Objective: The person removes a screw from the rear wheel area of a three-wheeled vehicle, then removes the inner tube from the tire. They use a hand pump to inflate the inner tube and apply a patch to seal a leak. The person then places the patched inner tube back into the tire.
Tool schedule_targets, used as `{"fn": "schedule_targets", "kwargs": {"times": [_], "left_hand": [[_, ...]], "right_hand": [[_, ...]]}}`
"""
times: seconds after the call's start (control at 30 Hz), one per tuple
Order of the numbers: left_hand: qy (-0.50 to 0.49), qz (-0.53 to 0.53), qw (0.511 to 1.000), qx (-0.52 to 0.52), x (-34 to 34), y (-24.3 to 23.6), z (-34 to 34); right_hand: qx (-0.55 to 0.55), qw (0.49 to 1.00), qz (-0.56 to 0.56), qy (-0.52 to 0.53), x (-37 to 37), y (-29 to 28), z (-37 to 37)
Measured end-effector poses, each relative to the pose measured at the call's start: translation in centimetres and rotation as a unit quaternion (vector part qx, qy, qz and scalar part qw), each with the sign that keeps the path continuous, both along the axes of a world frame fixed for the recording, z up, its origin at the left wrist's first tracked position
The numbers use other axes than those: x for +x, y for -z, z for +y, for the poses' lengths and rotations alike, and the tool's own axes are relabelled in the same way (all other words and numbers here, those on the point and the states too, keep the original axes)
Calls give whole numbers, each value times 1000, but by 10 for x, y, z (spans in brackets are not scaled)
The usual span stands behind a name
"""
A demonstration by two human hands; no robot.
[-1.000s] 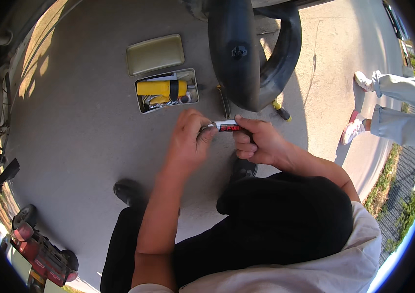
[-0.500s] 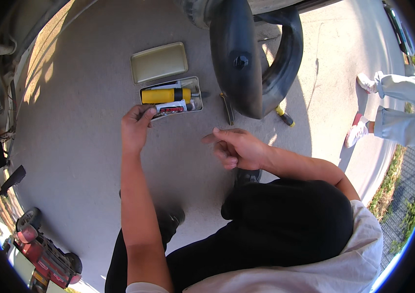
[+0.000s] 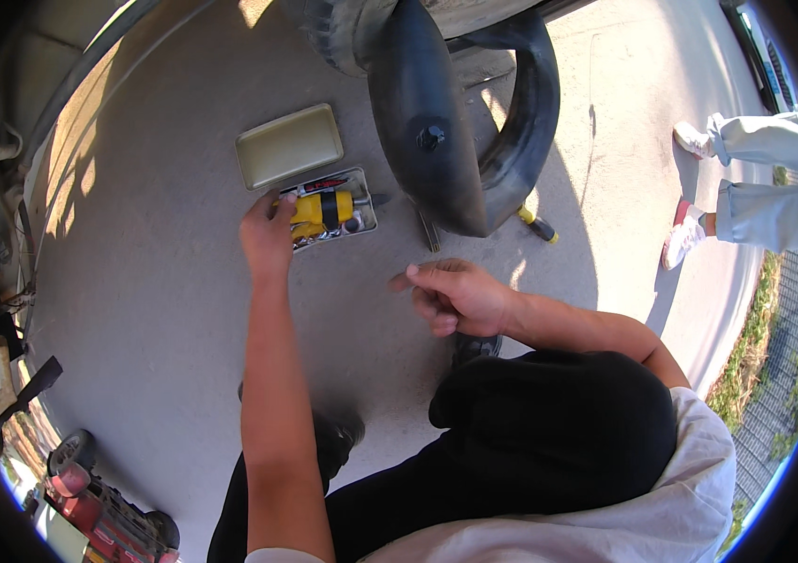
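Observation:
My left hand [image 3: 268,230] reaches into a shallow tin box [image 3: 373,225], its fingers closed at the left end of a thick yellow tool handle [image 3: 310,214] with a black band. A metal shaft sticks out of the handle's right end. Along the box's far side lies a red, black and white tube [image 3: 322,185]; small items at the near side are hard to make out. My right hand [image 3: 460,296] hovers above the ground, thumb and index finger pinched at a small brownish tip I cannot identify. Beyond it stands a black rubber inner tube [image 3: 427,108] with a valve stem.
The box's lid [image 3: 288,147] lies just beyond it. A yellow-and-black screwdriver [image 3: 540,225] and a dark narrow tool [image 3: 429,232] lie by the inner tube. A tyre [image 3: 338,33] is behind. Another person's legs [image 3: 760,141] stand at right; a red wheeled machine [image 3: 103,507] sits lower left.
The printed tube, in my left fingers before at the near side, now lies along the box's far side. My left hand is now at the yellow handle. The right hand keeps its pinch.

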State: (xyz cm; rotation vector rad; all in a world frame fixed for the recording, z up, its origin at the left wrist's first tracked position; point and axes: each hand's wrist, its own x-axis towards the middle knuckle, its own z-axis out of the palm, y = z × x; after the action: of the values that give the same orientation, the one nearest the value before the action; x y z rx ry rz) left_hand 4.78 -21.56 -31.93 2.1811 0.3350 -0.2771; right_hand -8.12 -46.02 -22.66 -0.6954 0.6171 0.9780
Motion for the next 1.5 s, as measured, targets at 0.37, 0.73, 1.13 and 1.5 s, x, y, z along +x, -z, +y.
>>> {"fn": "schedule_targets", "kwargs": {"times": [0.37,0.73,1.13,1.5], "left_hand": [[139,14,842,-521,-29,-57,-96],[92,28,863,-495,-44,-99,-127],[132,-31,891,-433,-29,-135,-132],[130,-30,896,-423,-33,-155,-130]], "right_hand": [[-598,453,-661,25,37,-52,-50],[-641,348,-684,2,55,-83,-48],[-658,271,-700,-57,47,-148,-53],[-708,308,-634,-46,41,-194,-22]]}}
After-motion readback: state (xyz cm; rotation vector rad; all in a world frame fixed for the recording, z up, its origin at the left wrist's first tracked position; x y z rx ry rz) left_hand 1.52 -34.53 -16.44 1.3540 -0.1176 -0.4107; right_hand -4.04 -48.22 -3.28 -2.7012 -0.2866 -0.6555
